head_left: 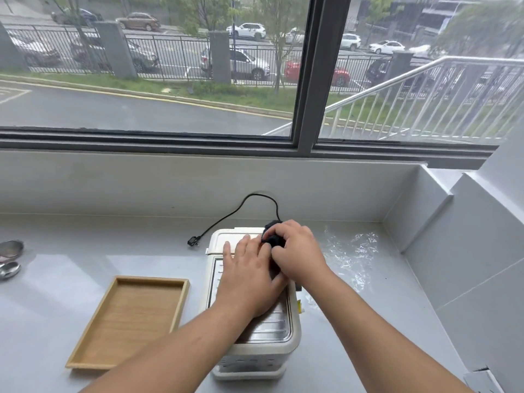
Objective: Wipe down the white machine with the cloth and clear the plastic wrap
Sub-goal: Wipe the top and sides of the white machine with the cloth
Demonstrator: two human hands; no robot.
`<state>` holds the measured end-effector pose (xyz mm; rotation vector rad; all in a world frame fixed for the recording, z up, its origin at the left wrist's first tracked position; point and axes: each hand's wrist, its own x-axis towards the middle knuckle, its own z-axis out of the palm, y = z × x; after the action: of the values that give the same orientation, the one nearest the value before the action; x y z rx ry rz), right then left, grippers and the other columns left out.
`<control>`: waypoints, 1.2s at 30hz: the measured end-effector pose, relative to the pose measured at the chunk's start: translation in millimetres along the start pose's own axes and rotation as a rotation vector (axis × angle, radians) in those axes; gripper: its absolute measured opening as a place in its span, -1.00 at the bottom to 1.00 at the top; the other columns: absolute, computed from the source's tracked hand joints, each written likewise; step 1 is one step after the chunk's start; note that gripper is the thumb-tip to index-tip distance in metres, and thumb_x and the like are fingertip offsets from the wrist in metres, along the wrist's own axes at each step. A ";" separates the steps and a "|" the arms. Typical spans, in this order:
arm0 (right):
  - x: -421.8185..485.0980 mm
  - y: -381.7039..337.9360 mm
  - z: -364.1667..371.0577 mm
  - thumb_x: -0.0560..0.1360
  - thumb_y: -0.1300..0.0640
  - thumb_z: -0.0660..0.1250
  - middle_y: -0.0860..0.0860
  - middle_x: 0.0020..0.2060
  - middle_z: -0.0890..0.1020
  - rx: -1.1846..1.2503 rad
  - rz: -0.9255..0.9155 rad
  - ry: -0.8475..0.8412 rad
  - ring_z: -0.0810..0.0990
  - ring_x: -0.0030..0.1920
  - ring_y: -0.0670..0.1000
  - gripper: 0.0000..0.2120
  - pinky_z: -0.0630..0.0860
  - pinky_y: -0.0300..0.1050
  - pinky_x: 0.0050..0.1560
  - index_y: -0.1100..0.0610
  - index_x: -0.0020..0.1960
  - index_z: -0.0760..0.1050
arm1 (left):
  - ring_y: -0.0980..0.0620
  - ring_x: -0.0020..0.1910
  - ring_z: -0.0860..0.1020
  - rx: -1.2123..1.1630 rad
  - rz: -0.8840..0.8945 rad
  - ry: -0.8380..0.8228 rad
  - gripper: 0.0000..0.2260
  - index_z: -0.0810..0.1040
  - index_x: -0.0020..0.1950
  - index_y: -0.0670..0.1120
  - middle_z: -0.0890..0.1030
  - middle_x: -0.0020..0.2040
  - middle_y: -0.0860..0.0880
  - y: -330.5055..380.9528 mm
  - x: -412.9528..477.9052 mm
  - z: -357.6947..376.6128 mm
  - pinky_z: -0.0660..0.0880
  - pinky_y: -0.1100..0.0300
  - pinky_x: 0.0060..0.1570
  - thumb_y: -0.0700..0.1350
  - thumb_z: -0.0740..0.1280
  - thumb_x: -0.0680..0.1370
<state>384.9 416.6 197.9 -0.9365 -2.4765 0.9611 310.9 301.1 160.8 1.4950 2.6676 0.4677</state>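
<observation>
Your left hand (249, 276) lies flat on the white machine (255, 344); your right hand (297, 251) clutches a dark cloth (273, 240) there. Plastic wrap (351, 253) lies just beside it on the worktop (85, 251).

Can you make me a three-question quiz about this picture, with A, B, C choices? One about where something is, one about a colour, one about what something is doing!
1. Where is the wooden tray?
A. On top of the machine
B. Left of the white machine
C. On the window sill

2. What colour is the power cord?
A. Black
B. Red
C. Yellow

3. What is the plug doing?
A. Sitting in a socket
B. Lying loose on the counter
C. Held in a hand

Answers: B, the tray lies beside the machine's left side; A, the cord looks black; B, the plug rests on the counter, in no socket.
</observation>
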 end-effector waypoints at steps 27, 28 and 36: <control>-31.5 -65.7 34.3 0.27 0.05 0.33 -0.24 -0.23 0.64 0.024 0.223 -0.062 0.60 -0.20 -0.23 -0.69 0.44 -0.29 -0.25 -0.23 -0.02 0.54 | 0.04 0.08 0.47 -0.302 0.180 -0.170 -0.52 0.35 0.18 0.10 0.43 0.13 0.12 -92.9 10.2 -56.0 0.50 0.08 -0.09 0.14 0.41 0.33; -33.6 -67.4 35.4 0.27 0.05 0.33 -0.25 -0.24 0.64 0.021 0.232 -0.056 0.60 -0.20 -0.24 -0.69 0.44 -0.29 -0.26 -0.22 -0.03 0.55 | 0.04 0.06 0.46 -0.292 0.198 -0.173 -0.53 0.35 0.15 0.10 0.43 0.12 0.12 -94.4 10.1 -56.5 0.48 0.09 -0.11 0.15 0.41 0.33; -58.4 -74.9 46.8 0.22 0.01 0.30 -0.21 -0.21 0.65 -0.024 0.299 -0.039 0.60 -0.18 -0.17 -0.69 0.57 -0.14 -0.16 -0.23 -0.05 0.51 | 0.04 0.05 0.42 -0.211 0.360 -0.184 -0.59 0.26 -0.01 0.12 0.38 0.00 0.13 -104.0 -4.8 -56.3 0.39 0.14 -0.10 0.27 0.35 0.32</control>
<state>369.7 312.9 212.4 -1.3362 -2.4279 1.0497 217.0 233.0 184.5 1.8520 2.1420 0.5756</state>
